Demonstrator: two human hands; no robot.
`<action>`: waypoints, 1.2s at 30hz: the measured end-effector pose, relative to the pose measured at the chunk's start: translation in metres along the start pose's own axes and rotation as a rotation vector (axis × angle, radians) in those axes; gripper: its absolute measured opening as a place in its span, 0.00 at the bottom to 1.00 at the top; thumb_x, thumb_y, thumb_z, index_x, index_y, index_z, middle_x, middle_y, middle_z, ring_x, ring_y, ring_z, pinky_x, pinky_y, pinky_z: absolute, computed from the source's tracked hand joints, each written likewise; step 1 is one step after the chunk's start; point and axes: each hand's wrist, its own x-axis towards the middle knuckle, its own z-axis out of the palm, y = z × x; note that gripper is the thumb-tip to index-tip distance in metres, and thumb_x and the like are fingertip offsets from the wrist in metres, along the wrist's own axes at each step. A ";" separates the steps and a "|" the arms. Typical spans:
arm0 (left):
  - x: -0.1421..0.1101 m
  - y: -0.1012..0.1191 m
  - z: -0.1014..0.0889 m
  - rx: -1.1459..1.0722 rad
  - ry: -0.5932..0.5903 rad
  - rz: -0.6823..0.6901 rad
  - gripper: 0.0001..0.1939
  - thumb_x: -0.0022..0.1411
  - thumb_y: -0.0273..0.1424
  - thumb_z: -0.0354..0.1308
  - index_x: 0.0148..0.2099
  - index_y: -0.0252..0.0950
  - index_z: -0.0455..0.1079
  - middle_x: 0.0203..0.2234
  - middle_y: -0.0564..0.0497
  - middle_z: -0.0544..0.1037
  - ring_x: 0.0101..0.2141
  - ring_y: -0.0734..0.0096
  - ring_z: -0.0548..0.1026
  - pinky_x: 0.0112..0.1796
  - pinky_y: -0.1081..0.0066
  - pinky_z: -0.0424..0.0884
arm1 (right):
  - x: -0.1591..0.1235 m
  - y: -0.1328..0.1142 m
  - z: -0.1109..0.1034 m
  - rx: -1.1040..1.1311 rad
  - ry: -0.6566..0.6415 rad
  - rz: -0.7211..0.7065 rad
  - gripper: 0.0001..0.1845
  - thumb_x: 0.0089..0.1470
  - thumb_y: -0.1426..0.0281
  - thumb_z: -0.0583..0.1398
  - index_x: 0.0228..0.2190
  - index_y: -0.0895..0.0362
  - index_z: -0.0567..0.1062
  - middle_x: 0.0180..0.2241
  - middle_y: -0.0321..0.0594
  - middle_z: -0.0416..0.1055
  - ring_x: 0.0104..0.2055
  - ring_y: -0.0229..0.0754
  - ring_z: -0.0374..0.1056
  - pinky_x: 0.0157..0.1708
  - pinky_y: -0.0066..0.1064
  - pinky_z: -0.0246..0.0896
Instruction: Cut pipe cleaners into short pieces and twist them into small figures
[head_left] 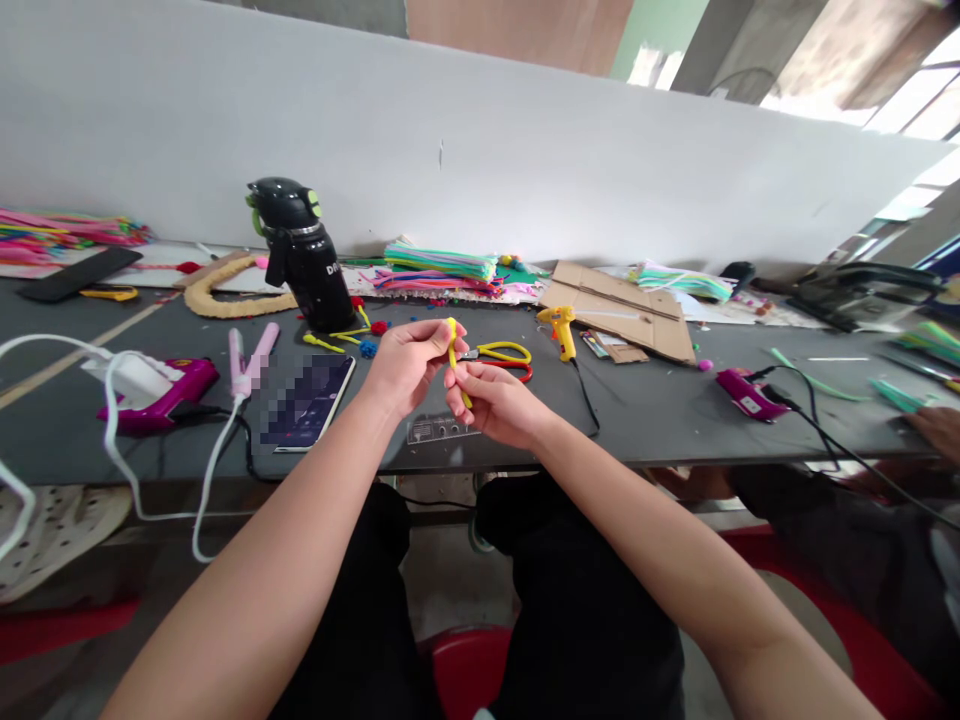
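Yellow, one pipe cleaner (452, 340) sits pinched in both grips, my left hand (409, 365) and right hand (499, 400), above the table (630, 415). Through the feed I count one bottle (315, 275), one glue gun (559, 330).

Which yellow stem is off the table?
The stem pinched by the left hand and right hand; the other yellow stems lie on the table beside the black bottle.

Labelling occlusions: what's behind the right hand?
Behind the right hand, scissors show yellow and red handles; a clear ruler sticks out at its left. Covered: the scissors' blade tips and the ruler's right end.
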 end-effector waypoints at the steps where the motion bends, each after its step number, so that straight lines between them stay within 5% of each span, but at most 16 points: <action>1: 0.000 0.000 0.000 0.008 0.004 -0.001 0.14 0.49 0.34 0.73 0.33 0.30 0.75 0.26 0.50 0.77 0.18 0.77 0.71 0.18 0.73 0.70 | 0.000 0.000 0.001 -0.001 -0.002 -0.002 0.11 0.62 0.62 0.60 0.35 0.57 0.72 0.24 0.34 0.71 0.23 0.31 0.61 0.26 0.22 0.59; 6: 0.002 -0.002 -0.005 0.093 -0.019 0.021 0.16 0.50 0.39 0.72 0.35 0.32 0.78 0.27 0.48 0.78 0.20 0.76 0.71 0.22 0.71 0.71 | 0.002 0.000 -0.005 -0.146 0.045 -0.004 0.16 0.58 0.56 0.63 0.37 0.58 0.74 0.30 0.38 0.74 0.28 0.34 0.68 0.32 0.26 0.65; 10: 0.002 -0.001 -0.011 0.331 -0.007 0.131 0.18 0.55 0.44 0.69 0.38 0.33 0.81 0.30 0.45 0.81 0.34 0.66 0.77 0.37 0.68 0.73 | 0.004 -0.006 -0.022 -0.552 0.325 -0.209 0.22 0.59 0.50 0.60 0.34 0.58 0.74 0.34 0.39 0.73 0.35 0.36 0.69 0.36 0.27 0.64; 13: -0.001 -0.001 -0.014 0.507 -0.064 0.129 0.19 0.58 0.44 0.66 0.42 0.34 0.81 0.32 0.46 0.81 0.33 0.67 0.76 0.38 0.68 0.71 | 0.003 -0.011 -0.028 -0.735 0.466 -0.317 0.25 0.62 0.47 0.54 0.32 0.56 0.71 0.29 0.35 0.68 0.31 0.35 0.64 0.31 0.27 0.59; 18: -0.005 -0.007 -0.013 0.607 -0.203 0.093 0.19 0.61 0.43 0.63 0.47 0.34 0.78 0.29 0.48 0.79 0.26 0.71 0.72 0.30 0.70 0.68 | -0.001 -0.014 -0.018 -0.963 0.437 -0.376 0.25 0.65 0.48 0.52 0.29 0.55 0.68 0.25 0.32 0.63 0.29 0.35 0.58 0.32 0.28 0.54; 25: -0.010 -0.004 -0.006 0.676 -0.242 0.082 0.16 0.64 0.43 0.60 0.41 0.34 0.73 0.31 0.46 0.80 0.25 0.72 0.71 0.28 0.71 0.67 | -0.002 -0.014 -0.017 -1.054 0.430 -0.436 0.22 0.68 0.54 0.49 0.26 0.54 0.62 0.25 0.31 0.60 0.28 0.36 0.57 0.31 0.29 0.51; 36: -0.009 -0.007 -0.010 1.056 -0.176 0.230 0.16 0.67 0.39 0.55 0.31 0.35 0.73 0.25 0.50 0.79 0.24 0.72 0.71 0.28 0.72 0.63 | 0.001 -0.009 -0.017 -1.166 0.452 -0.536 0.19 0.67 0.59 0.53 0.26 0.55 0.66 0.23 0.32 0.60 0.27 0.35 0.55 0.29 0.28 0.50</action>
